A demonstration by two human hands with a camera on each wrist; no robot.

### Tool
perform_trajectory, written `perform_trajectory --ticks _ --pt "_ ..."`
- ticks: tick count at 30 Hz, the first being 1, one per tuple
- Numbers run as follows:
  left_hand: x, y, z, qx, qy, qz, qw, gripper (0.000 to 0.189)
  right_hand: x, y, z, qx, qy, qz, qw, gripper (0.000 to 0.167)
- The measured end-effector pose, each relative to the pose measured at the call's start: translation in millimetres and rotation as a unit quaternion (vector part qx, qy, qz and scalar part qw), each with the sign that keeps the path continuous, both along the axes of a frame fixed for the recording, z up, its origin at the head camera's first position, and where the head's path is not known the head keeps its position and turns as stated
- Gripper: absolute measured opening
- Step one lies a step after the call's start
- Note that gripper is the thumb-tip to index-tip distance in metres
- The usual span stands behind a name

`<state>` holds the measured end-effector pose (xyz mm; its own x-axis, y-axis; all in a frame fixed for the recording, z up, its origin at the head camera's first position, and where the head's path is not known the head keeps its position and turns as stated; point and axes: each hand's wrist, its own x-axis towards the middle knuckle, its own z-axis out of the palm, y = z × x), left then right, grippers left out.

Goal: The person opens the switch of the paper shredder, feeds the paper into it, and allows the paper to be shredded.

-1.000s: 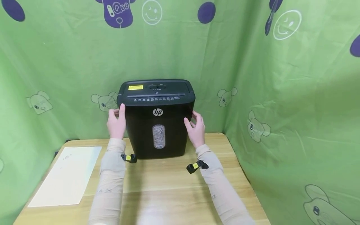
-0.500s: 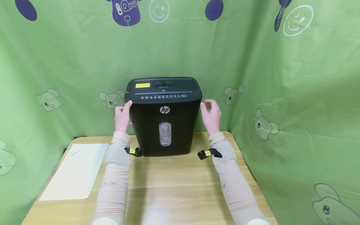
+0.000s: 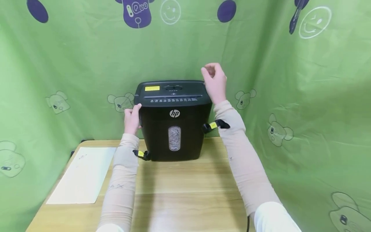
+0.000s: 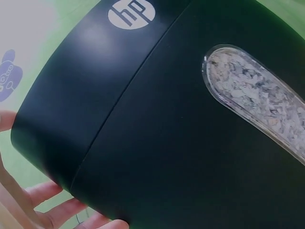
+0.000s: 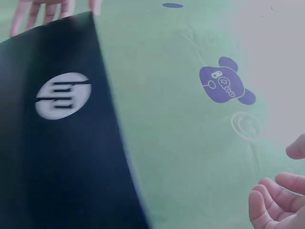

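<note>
A black paper shredder (image 3: 188,132) with a white hp logo (image 3: 174,113) stands upright at the back of the wooden table. Paper shreds show through its clear front window (image 4: 252,90). My left hand (image 3: 131,120) rests against the shredder's left side near the top, its thumb at the upper front corner. In the left wrist view, its spread fingers (image 4: 62,212) touch that side. Raised by the right rear corner of the lid (image 3: 174,93), my right hand (image 3: 215,83) has loosely curled fingers. The right wrist view shows that hand (image 5: 281,200) holding nothing, apart from the shredder.
White sheets of paper (image 3: 82,175) lie on the left part of the wooden table (image 3: 179,193). A green curtain (image 3: 87,58) with printed bears hangs close behind the shredder and along both sides. A dark cord (image 3: 248,222) hangs by my right sleeve.
My right hand has left the shredder's right side and risen to lid height and above. My left hand stays at the left side. The shredder sits further right in view as the head camera turned.
</note>
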<state>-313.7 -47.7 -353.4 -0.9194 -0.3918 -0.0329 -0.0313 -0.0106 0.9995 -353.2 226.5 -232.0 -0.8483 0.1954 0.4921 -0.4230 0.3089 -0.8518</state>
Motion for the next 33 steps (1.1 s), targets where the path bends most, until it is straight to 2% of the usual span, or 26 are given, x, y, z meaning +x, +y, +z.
perform_trajectory --ticks 3,5,7,10,13,17,22,25,29,31,33 --pt "-1.4 3.1 -0.1 -0.005 0.004 0.006 1.0 0.04 -17.3 -11 14.4 -0.034 -0.021 0.032 0.9987 0.02" --pt "-2.5 5.3 -0.5 -0.009 0.007 0.011 0.9999 0.042 -29.6 -17 20.5 -0.083 -0.047 0.067 0.9932 0.012" --pt "-3.9 8.5 -0.8 -0.016 0.008 0.014 0.9997 0.043 -40.2 -22 24.5 -0.135 -0.079 0.104 0.9822 0.007" --pt "-5.8 11.6 -2.5 -0.025 0.009 0.017 0.9995 0.046 -53.0 -31 25.7 -0.201 -0.132 0.151 0.9588 0.006" --pt "-7.9 12.5 -4.9 -0.037 0.009 0.025 0.999 0.047 -61.4 -40 22.7 -0.209 -0.184 0.163 0.9466 0.008" --pt "-10.1 12.5 -8.3 -0.049 0.014 0.039 0.9979 0.048 -70.5 -50 14.8 -0.152 -0.261 0.148 0.9415 0.011" --pt "-7.0 12.8 -12.9 -0.054 0.013 0.045 0.9975 0.049 -80.1 -54 1.0 -0.045 -0.345 0.134 0.9278 0.027" --pt "-4.2 12.8 -14.5 -0.058 0.012 0.042 0.9974 0.049 -85.2 -55 -6.5 0.027 -0.356 0.117 0.9267 0.015" --pt "-3.9 13.1 -14.4 -0.064 0.019 0.045 0.9968 0.048 -91.1 -56 -10.0 0.11 -0.337 0.095 0.9302 0.004" --pt "-4.9 13.1 -14.4 -0.066 0.026 0.049 0.9963 0.049 -93.1 -56 -9.2 0.124 -0.334 0.098 0.9293 0.002" --pt "-4.7 13.5 -14.1 -0.07 0.028 0.053 0.9958 0.05 -95.0 -56 -8.6 0.116 -0.344 0.108 0.9256 0.006"
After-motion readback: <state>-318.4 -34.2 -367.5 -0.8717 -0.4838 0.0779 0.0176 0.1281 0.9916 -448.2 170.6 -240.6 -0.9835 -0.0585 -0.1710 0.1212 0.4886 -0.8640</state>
